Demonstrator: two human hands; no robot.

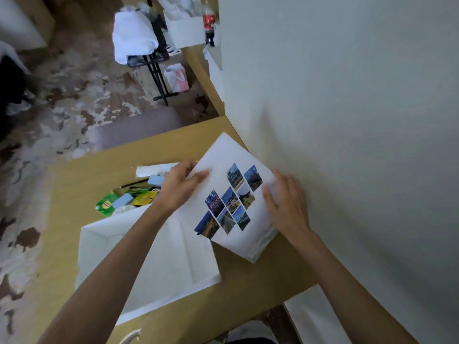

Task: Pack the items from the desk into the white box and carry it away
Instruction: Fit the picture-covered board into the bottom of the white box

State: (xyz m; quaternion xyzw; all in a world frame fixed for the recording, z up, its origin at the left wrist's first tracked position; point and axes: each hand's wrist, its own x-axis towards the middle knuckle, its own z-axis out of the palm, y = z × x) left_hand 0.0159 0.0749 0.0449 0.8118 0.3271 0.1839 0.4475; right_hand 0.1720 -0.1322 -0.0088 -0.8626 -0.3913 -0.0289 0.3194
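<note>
A white paper bag (223, 157) printed with small photo tiles lies tilted on the wooden desk (82, 184), against the wall. My left hand (178, 187) grips its left edge, thumb on top. My right hand (285, 204) lies along its right edge, fingers curled over it. The open white box (173, 252) stands on the desk just below the bag, under my left forearm. Behind my left hand lie green tea packets (106, 203), light blue blocks (123, 200), a yellow packet (144, 198) and a white roll (154, 169).
The wall (347, 120) runs close along the desk's right side. Beyond the desk are a patterned carpet (74, 95), a black stand (156, 70) holding a white bag, a small pink gift bag (177, 78), a white box and a cola bottle (209, 23).
</note>
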